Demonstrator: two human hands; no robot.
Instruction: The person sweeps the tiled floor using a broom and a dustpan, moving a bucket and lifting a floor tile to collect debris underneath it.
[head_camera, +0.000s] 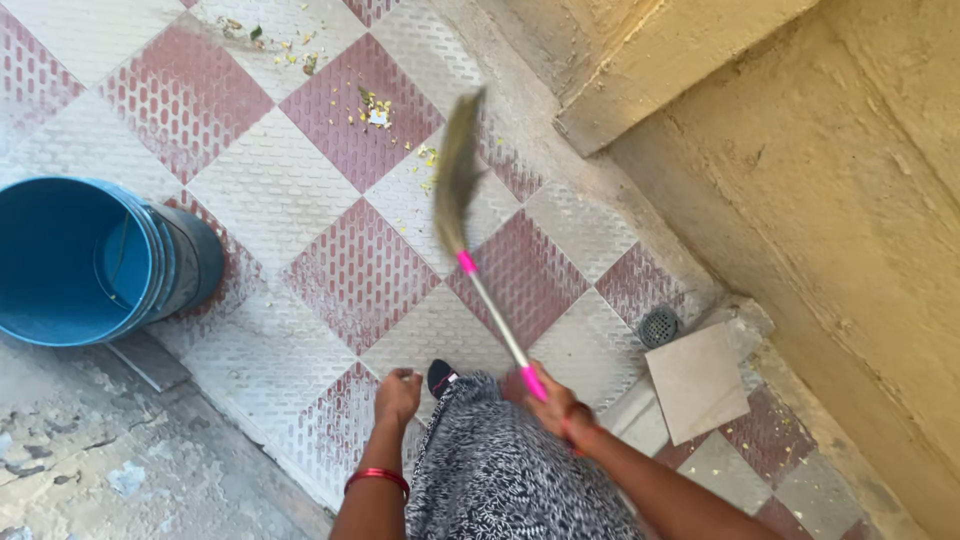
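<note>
Gripping the pink end of a broom (470, 215), the right hand (553, 398) has its fingers wrapped tight round the handle, just above a dark patterned skirt (510, 470). The slim silver shaft runs up and to the left from that fist to a second pink collar, where the grass bristle head begins; the head is blurred and hangs over the tiled floor (330, 220), its tip near a scatter of yellow and green bits of litter (385, 110). More litter (275, 45) lies farther off toward the top edge.

The left hand (397, 393) is curled into a loose fist and holds nothing; it hangs beside the skirt, with red bangles (377, 478) on the wrist. A dark shoe toe (440, 376) peeks out between the two hands.

A blue bucket (95, 262) stands at the left, well apart from the broom, at the edge where the checked red and white tiles meet rough worn concrete (110, 450). To the right the tiles end at a yellowish plastered wall (800, 200) with a stepped ledge (650, 70) above. A round floor drain (659, 326) sits at the foot of that wall, just beside a loose square tile (697, 382). The widest open stretch of floor lies between the bucket and the bristles.
</note>
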